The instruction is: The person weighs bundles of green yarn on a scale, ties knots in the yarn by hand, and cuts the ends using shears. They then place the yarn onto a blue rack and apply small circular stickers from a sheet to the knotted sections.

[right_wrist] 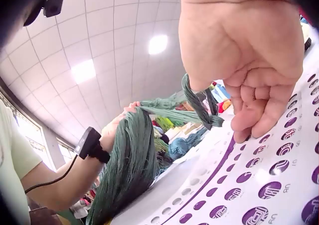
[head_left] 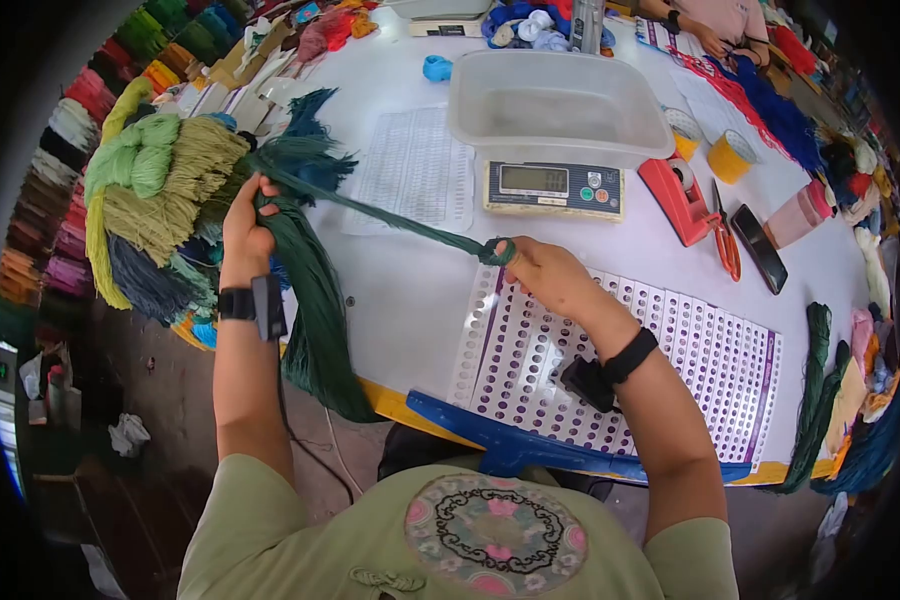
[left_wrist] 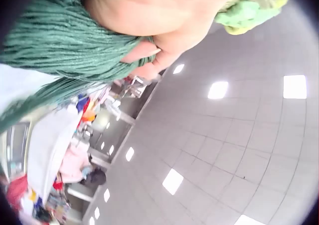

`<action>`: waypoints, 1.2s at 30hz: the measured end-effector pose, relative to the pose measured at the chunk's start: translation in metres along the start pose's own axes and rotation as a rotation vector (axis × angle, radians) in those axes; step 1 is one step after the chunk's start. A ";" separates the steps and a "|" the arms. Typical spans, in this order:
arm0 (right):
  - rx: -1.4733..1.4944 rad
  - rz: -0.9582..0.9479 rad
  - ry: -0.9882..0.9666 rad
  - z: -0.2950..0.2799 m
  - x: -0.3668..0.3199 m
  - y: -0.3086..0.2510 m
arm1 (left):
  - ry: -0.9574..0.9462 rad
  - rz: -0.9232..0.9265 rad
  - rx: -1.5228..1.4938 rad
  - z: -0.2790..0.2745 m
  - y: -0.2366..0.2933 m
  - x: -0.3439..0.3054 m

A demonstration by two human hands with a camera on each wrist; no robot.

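Note:
A hank of dark green thread (head_left: pixel 315 310) hangs from my left hand (head_left: pixel 242 225), which grips it near its top, and its lower end drops over the table's front edge. In the left wrist view the green strands (left_wrist: pixel 60 40) run thickly past the fingers. From that hand a thinner bundle stretches taut across to my right hand (head_left: pixel 555 280), where it ends in a twisted loop (head_left: pixel 495 252). The right wrist view shows this loop (right_wrist: pixel 199 108) hooked at the curled fingers, over a white card with purple-edged holes (head_left: pixel 620 350).
Piled skeins (head_left: pixel 170 190) crowd the table's left side. Ahead stand a digital scale (head_left: pixel 553 190) with a plastic tub (head_left: pixel 560 95) on it, and a printed sheet (head_left: pixel 410 170). A tape dispenser (head_left: pixel 673 195), scissors (head_left: pixel 727 245) and a phone (head_left: pixel 759 248) lie right. Another person (head_left: pixel 715 25) sits opposite.

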State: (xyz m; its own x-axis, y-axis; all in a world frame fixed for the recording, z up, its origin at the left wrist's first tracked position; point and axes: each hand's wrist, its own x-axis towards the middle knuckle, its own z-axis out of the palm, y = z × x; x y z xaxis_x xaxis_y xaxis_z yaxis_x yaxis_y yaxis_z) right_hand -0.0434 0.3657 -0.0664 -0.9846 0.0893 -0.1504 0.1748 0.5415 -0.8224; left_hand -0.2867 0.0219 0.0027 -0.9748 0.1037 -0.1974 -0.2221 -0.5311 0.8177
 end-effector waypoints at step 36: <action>-0.163 0.063 0.077 -0.003 0.010 -0.013 | -0.660 -0.275 1.198 0.080 -0.100 -0.081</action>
